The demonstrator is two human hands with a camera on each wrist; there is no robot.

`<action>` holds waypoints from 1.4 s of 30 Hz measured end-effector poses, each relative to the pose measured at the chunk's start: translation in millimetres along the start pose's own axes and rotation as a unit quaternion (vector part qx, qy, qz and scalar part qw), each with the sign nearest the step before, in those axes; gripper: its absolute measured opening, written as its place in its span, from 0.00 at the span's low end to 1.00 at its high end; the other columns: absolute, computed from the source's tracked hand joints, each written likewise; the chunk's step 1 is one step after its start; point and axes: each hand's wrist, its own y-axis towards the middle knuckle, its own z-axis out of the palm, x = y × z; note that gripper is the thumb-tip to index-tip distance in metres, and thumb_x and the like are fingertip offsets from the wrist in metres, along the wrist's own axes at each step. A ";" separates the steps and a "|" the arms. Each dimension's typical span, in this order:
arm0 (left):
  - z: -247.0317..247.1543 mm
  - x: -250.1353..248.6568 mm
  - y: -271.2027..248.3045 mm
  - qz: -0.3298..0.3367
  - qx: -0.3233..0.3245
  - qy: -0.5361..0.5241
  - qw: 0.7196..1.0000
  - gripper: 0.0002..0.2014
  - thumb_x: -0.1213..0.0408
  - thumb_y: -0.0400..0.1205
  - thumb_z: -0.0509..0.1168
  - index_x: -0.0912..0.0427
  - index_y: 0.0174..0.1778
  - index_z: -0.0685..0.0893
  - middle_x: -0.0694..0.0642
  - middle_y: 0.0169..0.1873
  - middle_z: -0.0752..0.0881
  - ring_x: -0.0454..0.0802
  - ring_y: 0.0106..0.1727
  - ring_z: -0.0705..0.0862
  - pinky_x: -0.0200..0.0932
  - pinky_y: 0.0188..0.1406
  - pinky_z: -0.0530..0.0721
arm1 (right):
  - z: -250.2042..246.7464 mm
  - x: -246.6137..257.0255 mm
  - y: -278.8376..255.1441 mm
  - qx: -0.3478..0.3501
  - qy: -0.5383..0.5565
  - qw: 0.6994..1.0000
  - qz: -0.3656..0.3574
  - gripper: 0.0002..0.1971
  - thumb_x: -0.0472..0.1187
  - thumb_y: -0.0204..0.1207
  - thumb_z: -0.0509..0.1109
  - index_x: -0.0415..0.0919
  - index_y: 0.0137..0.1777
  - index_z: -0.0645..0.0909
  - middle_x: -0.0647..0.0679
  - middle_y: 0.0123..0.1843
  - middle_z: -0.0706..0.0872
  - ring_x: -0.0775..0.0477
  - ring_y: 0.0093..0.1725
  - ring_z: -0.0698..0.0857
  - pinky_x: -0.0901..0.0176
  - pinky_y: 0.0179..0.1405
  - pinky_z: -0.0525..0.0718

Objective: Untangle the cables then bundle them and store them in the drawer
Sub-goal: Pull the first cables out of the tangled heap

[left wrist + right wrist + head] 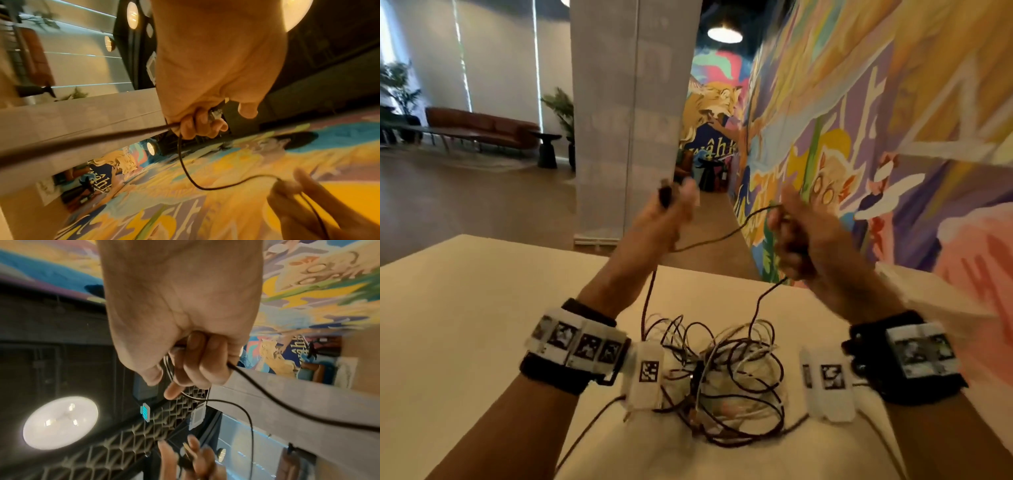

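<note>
A tangle of dark and white cables [722,380] lies on the pale table [465,325] between my forearms. Both hands are raised above the table's far edge. My left hand [671,205] grips a dark cable [185,162] near its plug [214,113], which sticks up out of the fist. My right hand [798,236] holds a small coil of the same dark cable [257,386], fingers curled round the loops. A slack span of cable [726,233] hangs between the two hands, and strands drop from each hand into the tangle.
A grey pillar [630,120] stands beyond the table's far edge. A painted mural wall [893,120] runs along the right. A brown sofa [482,126] and low tables stand far off at the left. No drawer shows in any view.
</note>
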 end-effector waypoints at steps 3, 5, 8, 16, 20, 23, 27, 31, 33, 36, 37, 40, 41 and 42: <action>20.1 23.3 -11.7 0.019 0.033 0.064 0.997 0.17 0.47 0.90 0.66 0.49 0.71 0.84 0.46 0.58 0.87 0.30 0.53 0.87 0.35 0.54 0.82 | 13.7 -36.9 -11.1 0.020 -0.010 1.000 0.002 0.26 0.62 0.92 0.61 0.43 0.40 0.81 0.53 0.28 0.65 0.50 0.25 0.60 0.60 0.24 0.60; 25.1 44.6 -16.6 0.002 0.076 0.098 0.992 0.16 0.46 0.89 0.66 0.45 0.70 0.87 0.44 0.57 0.90 0.32 0.57 0.87 0.32 0.57 0.85 | 15.5 -63.5 -23.5 0.027 0.038 0.998 0.035 0.27 0.61 0.91 0.63 0.41 0.37 0.80 0.51 0.27 0.62 0.50 0.25 0.56 0.57 0.25 0.55; 30.4 72.5 -15.7 -0.048 0.137 0.179 0.973 0.21 0.36 0.86 0.62 0.45 0.58 0.93 0.46 0.44 0.89 0.35 0.46 0.85 0.38 0.54 0.83 | 9.2 -91.1 -22.5 -0.008 0.137 0.986 0.096 0.26 0.60 0.88 0.67 0.42 0.34 0.78 0.52 0.26 0.57 0.51 0.25 0.52 0.51 0.27 0.49; 51.9 106.1 11.0 -0.054 0.151 0.235 0.959 0.20 0.34 0.81 0.73 0.48 0.49 0.91 0.51 0.46 0.92 0.40 0.48 0.89 0.48 0.54 0.84 | 7.4 -136.9 -0.4 -0.057 0.247 0.961 0.106 0.23 0.60 0.89 0.68 0.41 0.42 0.80 0.47 0.31 0.69 0.56 0.19 0.63 0.63 0.14 0.60; 52.7 130.1 10.6 -0.031 0.167 0.196 0.966 0.18 0.48 0.84 0.76 0.48 0.68 0.86 0.50 0.53 0.93 0.46 0.59 0.91 0.50 0.59 0.89 | 6.8 -146.2 -4.6 -0.012 0.292 0.946 0.138 0.29 0.67 0.90 0.60 0.43 0.38 0.75 0.46 0.33 0.70 0.57 0.17 0.62 0.65 0.10 0.60; 49.2 128.0 6.3 -0.011 0.166 0.175 0.970 0.08 0.60 0.88 0.73 0.58 0.61 0.89 0.54 0.49 0.95 0.47 0.56 0.92 0.43 0.62 0.87 | 6.3 -146.5 -10.3 -0.006 0.296 0.943 0.154 0.31 0.70 0.90 0.57 0.45 0.35 0.70 0.48 0.31 0.62 0.56 0.18 0.62 0.65 0.10 0.62; 36.4 122.6 -3.0 -0.007 0.081 0.127 0.989 0.11 0.55 0.90 0.70 0.61 0.56 0.88 0.52 0.47 0.94 0.40 0.47 0.90 0.40 0.50 0.84 | 7.7 -141.3 -17.7 -0.012 0.270 0.953 0.138 0.26 0.64 0.90 0.63 0.44 0.39 0.75 0.47 0.33 0.67 0.51 0.27 0.71 0.58 0.24 0.78; 29.7 120.1 -2.5 -0.001 -0.082 -0.056 0.995 0.09 0.53 0.92 0.67 0.56 0.57 0.84 0.48 0.43 0.89 0.40 0.28 0.68 0.36 0.27 0.67 | 18.7 -142.8 -25.5 0.059 0.050 0.994 0.079 0.19 0.52 0.92 0.67 0.35 0.50 0.86 0.42 0.44 0.92 0.39 0.48 0.93 0.42 0.62 0.92; 25.2 113.8 0.5 0.003 -0.131 -0.155 0.979 0.06 0.54 0.94 0.65 0.51 0.53 0.82 0.46 0.43 0.87 0.42 0.27 0.62 0.38 0.24 0.61 | 24.4 -143.7 -31.2 0.123 -0.097 0.985 0.069 0.16 0.51 0.90 0.72 0.37 0.54 0.90 0.45 0.51 0.97 0.44 0.55 0.95 0.39 0.72 0.88; 17.6 102.0 3.3 0.007 -0.182 -0.206 0.962 0.08 0.51 0.93 0.65 0.49 0.51 0.82 0.48 0.45 0.86 0.41 0.26 0.61 0.37 0.23 0.60 | 24.6 -136.7 -37.7 0.162 -0.200 0.966 0.034 0.09 0.49 0.88 0.76 0.45 0.53 0.91 0.53 0.48 0.97 0.53 0.54 0.95 0.40 0.71 0.88; 15.6 100.6 3.2 0.007 -0.191 -0.199 0.961 0.09 0.51 0.93 0.65 0.49 0.51 0.82 0.48 0.45 0.87 0.40 0.25 0.63 0.36 0.22 0.62 | 22.3 -131.8 -38.0 0.136 -0.205 0.969 -0.014 0.07 0.48 0.88 0.76 0.46 0.52 0.92 0.53 0.47 0.96 0.53 0.54 0.94 0.43 0.70 0.87; 15.5 102.9 3.6 0.001 -0.198 -0.174 0.965 0.09 0.50 0.93 0.66 0.48 0.49 0.82 0.48 0.44 0.88 0.41 0.26 0.64 0.37 0.22 0.63 | 11.0 -117.0 -31.8 -0.065 -0.106 0.977 -0.175 0.06 0.40 0.90 0.72 0.48 0.55 0.91 0.51 0.47 0.96 0.49 0.59 0.93 0.45 0.73 0.85; 17.6 104.2 3.7 -0.004 -0.196 -0.166 0.967 0.10 0.50 0.92 0.67 0.49 0.48 0.82 0.48 0.43 0.88 0.42 0.26 0.64 0.38 0.22 0.63 | 7.7 -114.7 -29.5 -0.126 -0.049 0.972 -0.193 0.07 0.40 0.92 0.69 0.46 0.57 0.90 0.50 0.48 0.96 0.49 0.58 0.93 0.45 0.71 0.87; 20.0 105.6 3.9 -0.010 -0.188 -0.162 0.969 0.10 0.50 0.92 0.67 0.50 0.49 0.83 0.48 0.42 0.88 0.42 0.26 0.64 0.38 0.22 0.63 | 5.5 -116.0 -27.3 -0.166 -0.008 0.968 -0.187 0.09 0.41 0.93 0.67 0.43 0.58 0.89 0.50 0.49 0.95 0.50 0.54 0.93 0.47 0.65 0.89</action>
